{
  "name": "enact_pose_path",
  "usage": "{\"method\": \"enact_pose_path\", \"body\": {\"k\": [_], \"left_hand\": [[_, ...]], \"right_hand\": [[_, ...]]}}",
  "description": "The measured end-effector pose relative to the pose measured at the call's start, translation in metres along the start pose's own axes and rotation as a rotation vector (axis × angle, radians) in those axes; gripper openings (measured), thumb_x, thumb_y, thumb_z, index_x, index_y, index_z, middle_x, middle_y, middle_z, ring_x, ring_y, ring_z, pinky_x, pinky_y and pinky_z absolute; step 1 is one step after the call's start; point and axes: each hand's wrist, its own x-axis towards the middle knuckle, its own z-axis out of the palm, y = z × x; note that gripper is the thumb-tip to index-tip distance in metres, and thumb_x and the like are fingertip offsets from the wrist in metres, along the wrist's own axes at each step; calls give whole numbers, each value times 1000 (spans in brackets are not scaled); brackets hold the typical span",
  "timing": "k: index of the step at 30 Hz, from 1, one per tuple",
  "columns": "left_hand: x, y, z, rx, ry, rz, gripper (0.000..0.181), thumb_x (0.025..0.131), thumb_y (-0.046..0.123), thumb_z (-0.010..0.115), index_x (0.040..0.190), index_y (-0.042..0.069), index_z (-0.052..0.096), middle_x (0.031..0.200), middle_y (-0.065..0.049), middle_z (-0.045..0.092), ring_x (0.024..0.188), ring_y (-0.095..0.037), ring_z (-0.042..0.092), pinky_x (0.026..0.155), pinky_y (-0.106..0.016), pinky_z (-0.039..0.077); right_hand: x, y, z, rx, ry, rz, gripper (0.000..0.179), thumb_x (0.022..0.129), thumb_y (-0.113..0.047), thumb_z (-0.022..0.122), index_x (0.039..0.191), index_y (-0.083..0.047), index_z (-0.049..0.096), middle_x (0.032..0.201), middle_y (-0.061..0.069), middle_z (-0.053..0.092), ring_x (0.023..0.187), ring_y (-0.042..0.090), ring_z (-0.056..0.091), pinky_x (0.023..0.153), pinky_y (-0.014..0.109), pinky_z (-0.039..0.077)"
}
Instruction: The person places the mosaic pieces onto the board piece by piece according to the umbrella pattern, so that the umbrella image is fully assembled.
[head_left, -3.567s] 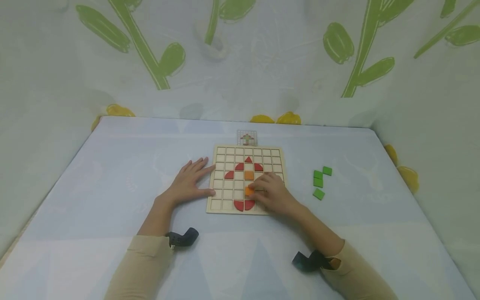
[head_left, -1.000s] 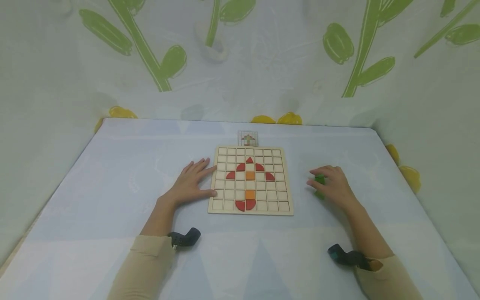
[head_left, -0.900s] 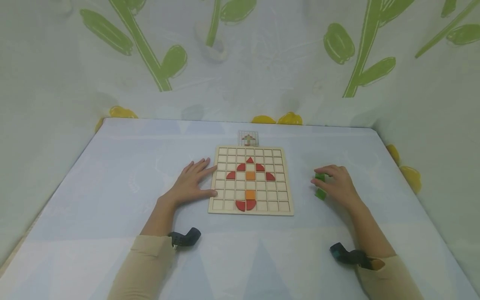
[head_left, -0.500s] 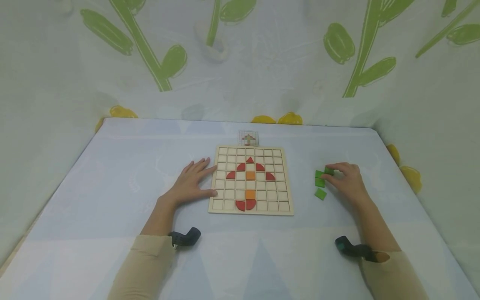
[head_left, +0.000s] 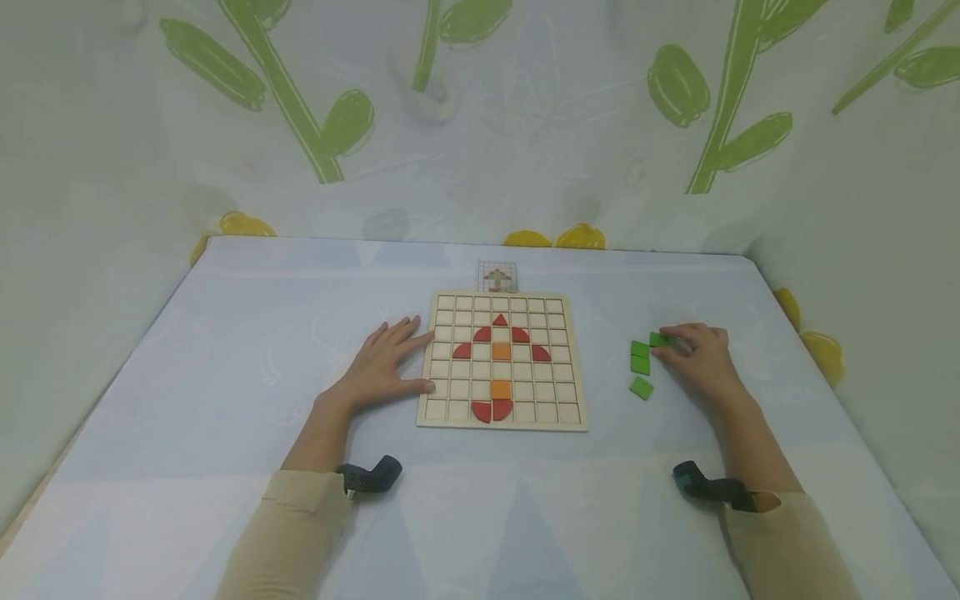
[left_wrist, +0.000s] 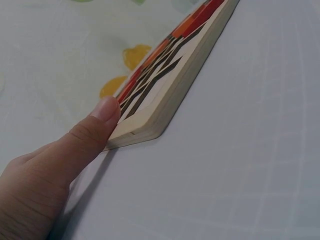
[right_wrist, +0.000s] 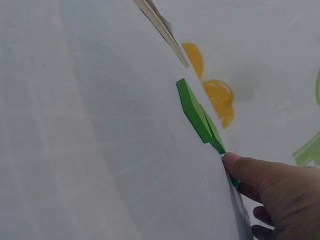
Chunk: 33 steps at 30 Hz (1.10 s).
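My left hand (head_left: pixel 381 364) lies with its fingers spread, thumb and a fingertip touching the left edge of the wooden grid board (head_left: pixel 551 400). In the left wrist view the thumb (left_wrist: pixel 104 112) rests at the board's corner. Right of the board, my right hand (head_left: pixel 703 360) pinches the rearmost green square tile (head_left: pixel 657 340) between thumb and fingers; in the right wrist view the fingers hide most of that tile. Beside it lie two touching green tiles (head_left: pixel 639 357) and a turned green tile (head_left: pixel 641 388) nearer me.
Red quarter-circles (head_left: pixel 541 353), a red triangle (head_left: pixel 500 320) and two orange squares (head_left: pixel 500 390) sit in the grid. A small pattern card (head_left: pixel 497 276) lies behind the board. A wall with painted plants (head_left: pixel 525 125) rises behind the table (head_left: pixel 480 508).
My right hand has let go of an orange square on the board and moved right to the green tiles, now at the rearmost one. The left hand has stayed at the board's edge.
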Motion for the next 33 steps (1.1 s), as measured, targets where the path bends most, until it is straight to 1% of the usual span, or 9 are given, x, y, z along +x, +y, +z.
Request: {"method": "enact_pose_path", "body": {"k": [3, 6, 9, 12, 14, 19, 22, 25, 33], "left_hand": [[-1, 1, 0, -6, 4, 1, 84, 77, 60, 65, 146, 21, 38, 157, -6, 22, 146, -24, 14, 119, -44, 5], [-1, 0, 0, -4, 11, 7, 84, 77, 61, 65, 146, 20, 38, 157, -7, 22, 146, -25, 14, 119, -45, 5], [-1, -1, 1, -7, 13, 13, 85, 77, 61, 65, 146, 20, 38, 157, -7, 22, 146, -24, 14, 119, -44, 5], [0, -3, 2, -9, 10, 14, 85, 77, 61, 65, 146, 20, 38, 157, -6, 21, 146, -24, 13, 119, -43, 4], [0, -4, 2, -9, 9, 14, 85, 77, 62, 65, 146, 20, 38, 157, -6, 21, 146, -24, 13, 119, -43, 4], [0, -3, 2, -5, 11, 12, 85, 77, 62, 64, 146, 20, 38, 157, -6, 22, 146, -24, 13, 119, -43, 4], [1, -2, 2, 2, 15, 16, 85, 77, 62, 65, 146, 20, 38, 157, -7, 22, 146, -25, 14, 119, -45, 5], [0, -1, 1, -4, 20, 22, 85, 76, 61, 66, 145, 19, 39, 156, -8, 23, 145, -26, 15, 119, -46, 6], [-1, 1, 0, -6, 22, 28, 85, 76, 60, 66, 145, 18, 40, 156, -9, 24, 145, -26, 15, 119, -45, 5]], "right_hand": [[1, 0, 0, -19, -6, 15, 38, 89, -22, 66, 118, 3, 60, 123, 27, 52, 114, 44, 34, 87, 52, 31], [3, -1, 1, -29, -16, 20, 36, 91, -23, 63, 117, 2, 61, 124, 27, 52, 113, 44, 35, 90, 56, 27], [3, -3, 0, -21, -27, 32, 38, 93, -27, 60, 118, 2, 60, 126, 28, 51, 115, 46, 34, 93, 60, 24], [3, -4, 0, -4, -29, 35, 41, 94, -30, 58, 119, 3, 59, 127, 28, 51, 115, 45, 33, 92, 59, 25], [3, -4, 1, 8, -17, 12, 40, 94, -28, 59, 118, 4, 59, 125, 29, 52, 113, 45, 34, 92, 58, 25], [5, -9, 3, 39, 26, -83, 34, 93, -20, 61, 113, 7, 61, 117, 30, 57, 109, 45, 38, 91, 58, 22], [5, -14, 4, 67, 43, -115, 31, 92, -17, 63, 111, 7, 62, 114, 29, 58, 109, 45, 38, 92, 59, 23], [6, -20, 5, 83, 42, -129, 31, 91, -17, 63, 110, 7, 62, 113, 29, 58, 109, 44, 38, 92, 57, 24], [8, -30, 9, 108, 31, -127, 31, 90, -17, 65, 111, 6, 63, 114, 27, 59, 108, 40, 39, 89, 51, 28]]}}
